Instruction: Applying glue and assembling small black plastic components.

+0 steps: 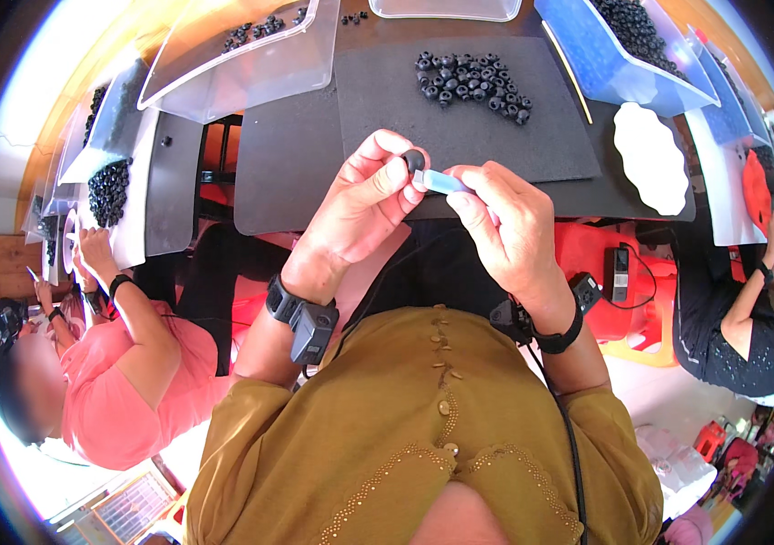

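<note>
My left hand (360, 195) pinches a small round black part (413, 161) between thumb and fingers, in front of my body by the table's near edge. In my right hand (512, 218) is a small light-blue-handled tool (444, 183), gripped between thumb and fingers. Its short pale tip is right beside the black part; whether the two touch, I cannot tell. Beyond my hands a pile of similar black parts (473, 82), some with visible holes, lies on a dark grey mat (378, 118).
Clear plastic bins (251, 86) with black parts stand at far left; a bluish bin (632, 77) full of them is far right. A thin stick (567, 73) and a white scalloped pad (649, 159) lie on the right. Co-workers sit on both sides, near red stools (587, 254).
</note>
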A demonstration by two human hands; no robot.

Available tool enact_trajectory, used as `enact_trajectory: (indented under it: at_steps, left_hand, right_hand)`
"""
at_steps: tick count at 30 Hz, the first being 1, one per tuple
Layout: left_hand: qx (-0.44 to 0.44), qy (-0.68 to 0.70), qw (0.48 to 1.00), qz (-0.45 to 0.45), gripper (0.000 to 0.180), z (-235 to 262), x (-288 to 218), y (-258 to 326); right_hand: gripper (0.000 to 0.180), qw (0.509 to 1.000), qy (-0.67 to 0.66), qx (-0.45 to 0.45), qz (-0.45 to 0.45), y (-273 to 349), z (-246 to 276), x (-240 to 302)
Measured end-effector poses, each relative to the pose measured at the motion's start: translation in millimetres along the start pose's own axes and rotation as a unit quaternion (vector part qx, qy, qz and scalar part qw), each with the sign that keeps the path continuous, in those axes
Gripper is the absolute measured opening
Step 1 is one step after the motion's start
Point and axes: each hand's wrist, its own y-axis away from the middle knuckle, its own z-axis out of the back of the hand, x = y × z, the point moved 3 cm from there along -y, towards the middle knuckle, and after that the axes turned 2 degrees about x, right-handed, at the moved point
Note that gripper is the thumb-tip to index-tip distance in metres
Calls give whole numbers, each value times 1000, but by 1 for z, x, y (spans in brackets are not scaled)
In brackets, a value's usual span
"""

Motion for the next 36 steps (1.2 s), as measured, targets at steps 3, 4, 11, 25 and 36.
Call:
enact_trajectory:
  at_steps: [3, 4, 11, 25, 36]
  left_hand:
    - [-10, -4, 1000, -1, 14, -1, 1, 1]
    - [-11, -3, 1000, 0, 14, -1, 2, 1]
    - [-10, 15, 1000, 6, 14, 0, 4, 2]
    - [-33, -343, 932, -118, 18, -13, -54, -9]
    - [-149, -870, 353, -309, 23, 0, -182, -72]
  right_hand:
    - [13, 1000, 7, 6, -7, 0, 0, 0]
    - [13, 1000, 7, 7, -11, 0, 0, 0]
    - [12, 1000, 2, -1, -2, 1, 0, 0]
    - [17, 996, 0, -79, -52, -2, 12, -33]
    - [22, 983, -60, -100, -144, -8, 21, -67]
